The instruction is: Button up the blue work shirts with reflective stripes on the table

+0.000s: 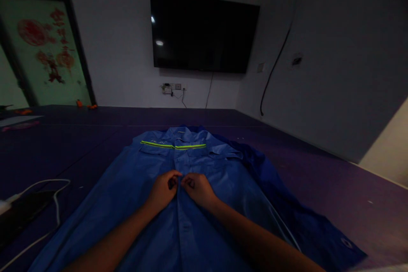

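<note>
Blue shirt: the shirt (pixel 196 238) lies spread out in front of the person, collar at the far end, with a bright yellow stripe (pixel 157 145) across its chest.
Left hand: the left hand (pixel 163 191) is at the front strip in the middle of the shirt, finger and thumb curled close.
Right hand: the right hand (pixel 200 189) is just beside it, its fingers curled in too.
Grip: it is dark there, so I cannot tell if the fingertips pinch the cloth.
In the way: both arms hide parts of the lower shirt.
Dark cloth: darker blue cloth (pixel 302 206) sticks out on the right, with a round pale mark near its end.
White cord: a white cord (pixel 58 204) curls on the left, near a flat black thing (pixel 28 212).
Floor: the floor (pixel 318 182) is purple, with small pale specks.
Walls: a big black TV (pixel 204 34) hangs above some sockets (pixel 174 87); a black cable (pixel 280 51) runs down the right wall.
Door: the door (pixel 28 68) on the left has red pictures.
</note>
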The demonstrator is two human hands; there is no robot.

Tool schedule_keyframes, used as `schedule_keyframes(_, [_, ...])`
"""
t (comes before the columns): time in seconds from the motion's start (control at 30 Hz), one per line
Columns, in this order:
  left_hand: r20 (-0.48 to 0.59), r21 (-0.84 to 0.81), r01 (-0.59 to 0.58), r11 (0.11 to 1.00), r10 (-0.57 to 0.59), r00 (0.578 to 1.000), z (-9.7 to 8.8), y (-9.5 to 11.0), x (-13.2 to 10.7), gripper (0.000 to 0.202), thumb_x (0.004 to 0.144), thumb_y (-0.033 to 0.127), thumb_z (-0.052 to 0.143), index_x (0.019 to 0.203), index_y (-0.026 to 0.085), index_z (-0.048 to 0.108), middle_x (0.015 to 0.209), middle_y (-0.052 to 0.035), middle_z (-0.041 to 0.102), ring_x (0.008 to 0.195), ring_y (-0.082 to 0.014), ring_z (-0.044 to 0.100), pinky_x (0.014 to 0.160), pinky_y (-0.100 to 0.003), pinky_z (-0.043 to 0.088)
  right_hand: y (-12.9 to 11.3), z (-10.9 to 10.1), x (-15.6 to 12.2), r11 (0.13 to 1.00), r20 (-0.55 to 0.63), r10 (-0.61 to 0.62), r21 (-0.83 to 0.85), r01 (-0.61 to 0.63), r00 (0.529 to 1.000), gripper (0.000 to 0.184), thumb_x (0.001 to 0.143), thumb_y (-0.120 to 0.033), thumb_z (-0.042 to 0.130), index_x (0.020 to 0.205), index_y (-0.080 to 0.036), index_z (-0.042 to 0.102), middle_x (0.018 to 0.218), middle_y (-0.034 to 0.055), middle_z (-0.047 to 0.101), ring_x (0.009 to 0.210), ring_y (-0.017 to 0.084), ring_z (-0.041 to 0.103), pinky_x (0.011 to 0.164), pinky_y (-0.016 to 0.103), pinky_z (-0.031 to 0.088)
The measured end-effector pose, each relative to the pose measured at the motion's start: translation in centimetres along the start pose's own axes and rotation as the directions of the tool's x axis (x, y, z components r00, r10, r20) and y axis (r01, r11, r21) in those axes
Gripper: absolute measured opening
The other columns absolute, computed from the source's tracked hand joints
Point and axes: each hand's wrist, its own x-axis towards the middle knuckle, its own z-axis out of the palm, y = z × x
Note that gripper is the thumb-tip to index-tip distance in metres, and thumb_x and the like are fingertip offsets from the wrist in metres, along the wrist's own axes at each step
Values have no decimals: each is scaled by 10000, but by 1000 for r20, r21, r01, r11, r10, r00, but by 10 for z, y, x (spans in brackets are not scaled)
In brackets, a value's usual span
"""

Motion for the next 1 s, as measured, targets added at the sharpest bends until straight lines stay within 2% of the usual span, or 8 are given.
schedule_keyframes(0.23, [5, -20, -39, 999, 39, 999, -2, 0, 1, 257, 733, 149, 446, 876, 213, 650, 847, -7, 681, 782, -131, 613, 746, -225, 463, -2, -1, -1, 999, -1, 8, 50, -8, 1000, 142, 739, -148, 525, 734, -188, 662, 681, 3, 653, 605, 121, 585, 550, 198, 418])
schedule_keyframes(0.43, [27, -23, -12, 1000, 13, 1000, -2, 1, 0, 246, 740, 335, 520, 903, 185, 626, 778, -18, 669, 716, -142, 608, 675, -231, 469, -2, -1, -1, 999, -3, 32, 36, -32, 999, 127, 742, -161, 530, 740, -174, 656, 664, 10, 646, 582, 125, 579, 519, 201, 394])
schedule_keyframes(0.7, [13, -60, 2, 998, -1, 1000, 0, -3, 1, 240, 694, 155, 498, 901, 175, 620, 779, -15, 652, 699, -126, 598, 678, -225, 461, -3, -1, 0, 998, 9, 33, 48, -33, 999, 115, 756, -203, 540, 742, -167, 648, 678, 18, 647, 597, 130, 585, 530, 205, 395])
schedule_keyframes(1.0, [3, -75, 19, 997, -19, 1000, -1, 0, 1, 253, 669, 133, 495, 879, 162, 632, 768, -22, 658, 712, -136, 599, 692, -241, 467, -6, -3, -1, 998, 13, 42, 38, -43, 999, 130, 739, -145, 527, 750, -169, 655, 699, 10, 657, 617, 123, 590, 553, 197, 403])
